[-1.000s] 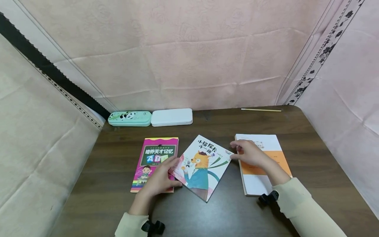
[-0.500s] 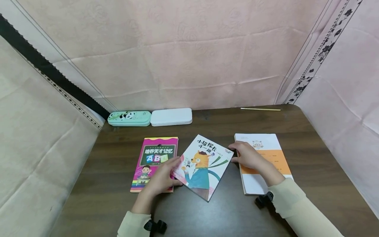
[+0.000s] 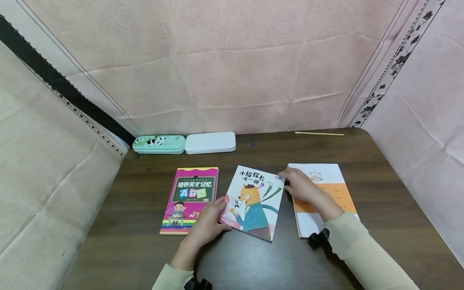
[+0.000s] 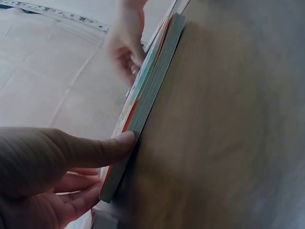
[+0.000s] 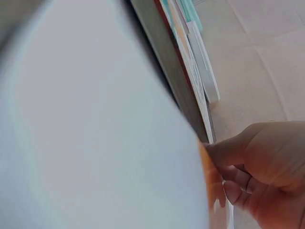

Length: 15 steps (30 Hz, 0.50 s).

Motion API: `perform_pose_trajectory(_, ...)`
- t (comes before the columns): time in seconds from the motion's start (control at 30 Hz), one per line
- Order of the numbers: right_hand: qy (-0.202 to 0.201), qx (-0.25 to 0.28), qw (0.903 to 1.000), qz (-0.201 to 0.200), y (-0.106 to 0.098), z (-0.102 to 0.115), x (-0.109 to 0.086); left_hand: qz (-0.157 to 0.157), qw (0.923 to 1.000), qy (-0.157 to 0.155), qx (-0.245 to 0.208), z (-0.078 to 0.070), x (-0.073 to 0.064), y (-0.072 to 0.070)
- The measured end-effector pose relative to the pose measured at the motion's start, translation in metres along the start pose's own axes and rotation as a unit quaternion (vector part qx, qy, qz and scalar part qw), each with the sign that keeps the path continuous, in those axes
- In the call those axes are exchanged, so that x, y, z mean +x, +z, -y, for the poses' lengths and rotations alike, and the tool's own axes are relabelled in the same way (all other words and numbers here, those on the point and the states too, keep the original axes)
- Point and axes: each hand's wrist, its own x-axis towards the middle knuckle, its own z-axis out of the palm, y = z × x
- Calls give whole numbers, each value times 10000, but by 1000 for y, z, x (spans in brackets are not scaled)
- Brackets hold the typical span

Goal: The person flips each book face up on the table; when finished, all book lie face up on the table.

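A white picture book with an orange cat in a blue coat lies tilted at the middle of the table. My left hand grips its lower left corner; in the left wrist view the thumb presses the book's page edge, with fingers on the adjoining side. At the upper right corner, my right hand pinches the book between thumb and forefinger, and its wrist is over a white-and-orange book. A pink book lies beside the left hand, its lower right part covered.
At the back left of the brown table are a green panda pencil case and a white case, side by side. A thin stick lies along the back edge. Pale cloth hangs behind and at both sides.
The picture book has turned clockwise and stands straighter. My left hand has moved right with its corner; my right hand has shifted slightly left, onto the upper right corner.
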Motion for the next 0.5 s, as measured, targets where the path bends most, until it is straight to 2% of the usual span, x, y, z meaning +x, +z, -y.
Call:
perform_pose_trajectory(0.37, 20, 24, 9998, 172, 1, 0, 20, -259, 9988, -396, -145, -9, -2, 19)
perform_pose_trajectory(0.5, 71, 8, 9998, 198, 2, 1, 27, -342, 9983, -441, -187, -12, -2, 24)
